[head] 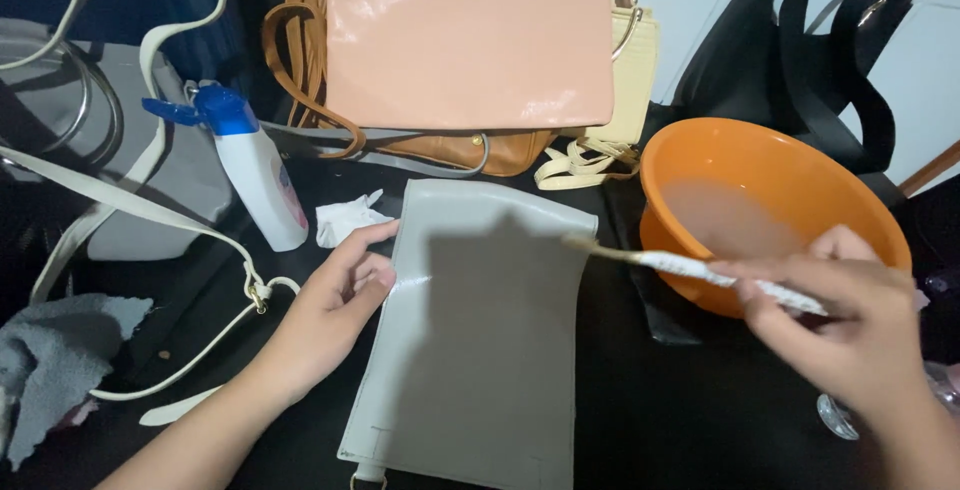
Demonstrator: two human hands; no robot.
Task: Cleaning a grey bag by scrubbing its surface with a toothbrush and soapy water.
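Grey flat bag (pixel 480 340) lies in the lower centre of the frame on a dark table (pixel 680 420), long side running up and down. Left hand (pixel 335 300) rests on the bag's left edge, fingers curled loosely, index fingertip pressing the edge; it grips nothing, just pins the bag flat so it does not slide.

Right hand (pixel 850 325), at the right of the frame, pinches a thin brush (pixel 690 268) between thumb and fingers, closed on the handle. The brush points left, its bristle end just over the bag's upper right edge; cannot tell if the tip touches the surface.

Orange basin (pixel 775 205) sits right behind the brush in the upper right, with cloudy water inside, close enough for dipping. White spray bottle with blue top (pixel 255 170) stands upper left of the bag, beside a crumpled white tissue (pixel 345 218).

Pink bag (pixel 465 35) leans top centre, over a brown bag (pixel 300 60) and a cream bag (pixel 630 80), stacked out of the work area. Black bag (pixel 820 40) is at the top right. White strap (pixel 150 210) loops across the left side, and a grey cloth (pixel 55 350) lies at the lower left, in reach.
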